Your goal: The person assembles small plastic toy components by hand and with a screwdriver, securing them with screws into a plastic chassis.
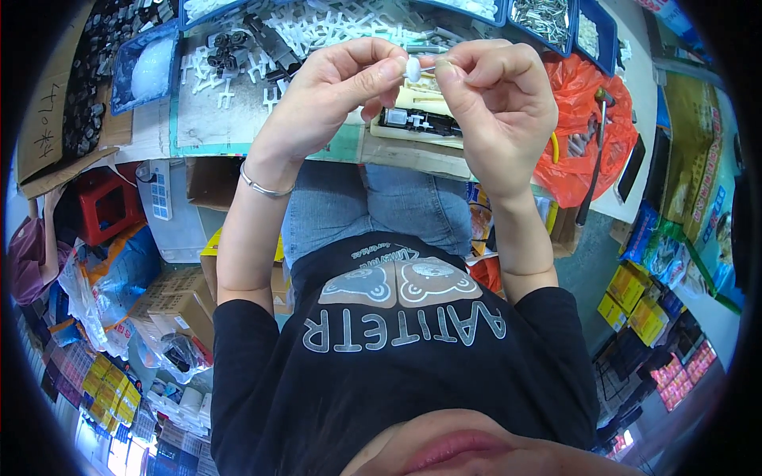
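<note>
Above the front of the worktable, my left hand [329, 99] pinches a small white round plastic part [413, 69] between thumb and fingertips. My right hand [508, 111] faces it, thumb and forefinger closed on a thin metal pin [429, 69]. The pin points toward the white part and appears to meet it; whether it is inside cannot be made out. Just below both hands lies a cream-coloured fixture [421, 99] bearing a black assembly with white pieces [417, 120]. My right hand partly covers the fixture's right end.
White forked plastic pieces [341, 28] are heaped across the table's back, beside black parts [270, 44]. Blue bins hold white parts [151, 67] and metal pins [544, 20]. At right, a hammer [599, 143] lies on a red plastic bag [563, 87]. A cardboard box [51, 111] stands left.
</note>
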Demonstrator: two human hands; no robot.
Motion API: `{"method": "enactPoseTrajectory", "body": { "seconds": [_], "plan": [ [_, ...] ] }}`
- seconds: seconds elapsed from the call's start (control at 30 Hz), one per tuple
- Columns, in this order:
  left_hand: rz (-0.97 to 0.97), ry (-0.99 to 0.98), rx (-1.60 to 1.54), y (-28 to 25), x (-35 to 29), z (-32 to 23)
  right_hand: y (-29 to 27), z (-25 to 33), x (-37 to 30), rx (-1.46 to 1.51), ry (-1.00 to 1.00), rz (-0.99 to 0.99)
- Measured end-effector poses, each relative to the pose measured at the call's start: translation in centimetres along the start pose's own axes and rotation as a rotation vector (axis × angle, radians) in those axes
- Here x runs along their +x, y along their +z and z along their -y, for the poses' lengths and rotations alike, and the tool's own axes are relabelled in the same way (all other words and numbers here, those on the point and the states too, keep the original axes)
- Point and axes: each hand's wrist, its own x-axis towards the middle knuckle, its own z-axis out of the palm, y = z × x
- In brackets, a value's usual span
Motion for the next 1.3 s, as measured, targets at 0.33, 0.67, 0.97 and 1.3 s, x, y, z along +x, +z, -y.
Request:
{"method": "enactPoseTrajectory", "body": {
  "seconds": [0.33,0.67,0.97,1.3],
  "plan": [
    [-0.064,-0.060,-0.197,0.6,-0.3,0.3,0.1,-0.3,-0.4,-0.280,-0.096,0.038],
    [-0.159,-0.107,0.077,1.5,-0.7,-0.1,-0.7,0.4,-1.4,-0.486,0.073,0.155],
    [-0.028,-0.295,0.128,3.0,-1.9,1.4,-3.7,0.9,-2.9,-0.799,-0.197,0.441],
    [-0.317,0.508,1.413,4.6,-3.4,5.8,-5.1,-2.4,-4.4,-1.072,-0.172,0.376]
  ]
}}
